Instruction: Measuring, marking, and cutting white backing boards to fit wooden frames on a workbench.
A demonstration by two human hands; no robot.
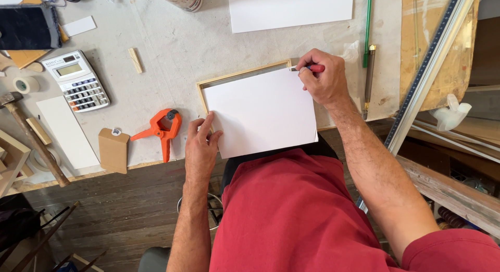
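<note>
Workbench (208, 38), covered in a pale, stained sheet, is filling most of the view, and the person in a red shirt is sitting at its near edge. At the right edge, a long metal ruler (432, 64) is running diagonally over a wooden board (453, 69). A blank white sheet (289, 9) is lying at the far edge.

Near the middle of the near edge, a white board (260, 113) is resting tilted inside a light wooden frame (239, 74), its near edge overhanging the workbench toward the person's lap. The left hand (200, 142) is pressing flat on the board's near left corner, fingers spread and extended, gripping nothing. The right hand (323, 77) is curling closed around a red-handled pen or knife (311, 68), its tip touching the board's far right corner beside the frame; which tool it is cannot be told.

Just left of the left hand, an orange spring clamp (160, 129) is lying, with a small cardboard piece (113, 149) beside it at the near edge. Farther left, a white strip of board (65, 131) is lying, and a hammer (28, 134) is sticking out over the left edge. A grey calculator (76, 80) is sitting toward the far left corner, a tape roll (26, 85) beside it. A small wood block (135, 60) is lying apart toward the middle. Right of the right hand, a green pencil (367, 30) and a dark pen (369, 82) are lying lengthwise.
</note>
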